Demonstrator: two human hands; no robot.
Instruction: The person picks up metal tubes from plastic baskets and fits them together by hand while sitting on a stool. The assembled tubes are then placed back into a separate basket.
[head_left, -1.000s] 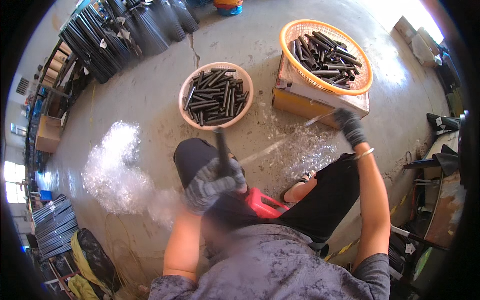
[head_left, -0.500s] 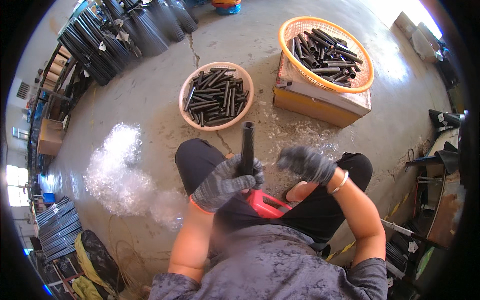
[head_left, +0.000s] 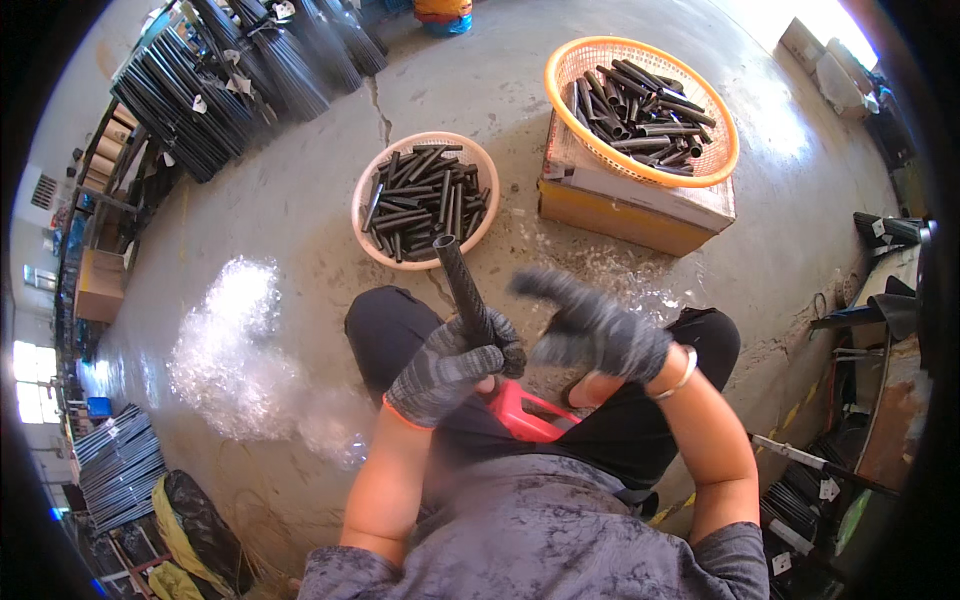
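My left hand (head_left: 452, 365), in a grey knit glove, grips a black tube (head_left: 461, 284) that points up and away from me. My right hand (head_left: 590, 322), also gloved, is blurred with motion just right of the tube, fingers spread and holding nothing I can make out. A pale round basket (head_left: 372, 190) of short black tubes lies on the floor beyond my knees. An orange basket (head_left: 566, 63) with more black tubes rests on a cardboard box (head_left: 620, 205) to the right. I sit on a red stool (head_left: 525, 413).
A heap of clear plastic wrap (head_left: 235, 355) lies on the concrete floor to my left. Bundles of long dark rods (head_left: 200, 95) are stacked at the far left. Metal parts and tagged rods (head_left: 880, 320) crowd the right edge.
My right hand came back from the cardboard box at the right and now sits beside the tube in my left hand. The tube has stayed in my left hand, tilting slightly.
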